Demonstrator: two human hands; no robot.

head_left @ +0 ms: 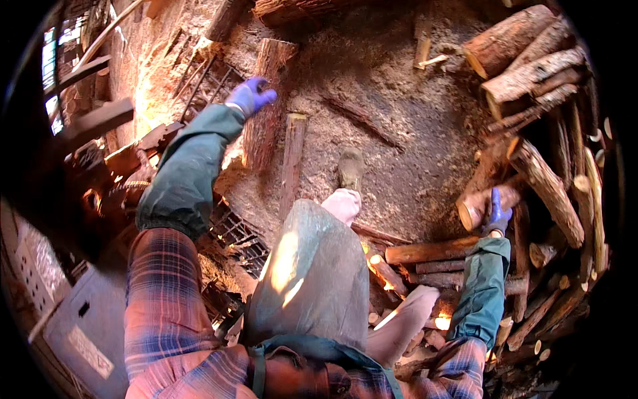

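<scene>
Log (261,138) near empty, loosely curled left hand (252,97); another log (476,205) against right hand (497,215), grip unclear.

In the upper left of the frame, the left hand (251,98), in a purple glove, hangs with fingers loosely curled and holds nothing, just beside a thick bark-covered log (262,136). A thinner log (292,156) lies to that log's right. At right of centre, the right hand (497,214), also gloved, rests against a short reddish log (480,205); whether its fingers grip it is unclear. Stacked logs (531,83) fill the upper right, and a slanting log (548,193) lies below them. A grey-green apron (312,266) covers the lower middle, above the sawdust-strewn floor (399,106). A grey metal box (93,326) stands lower left.
</scene>
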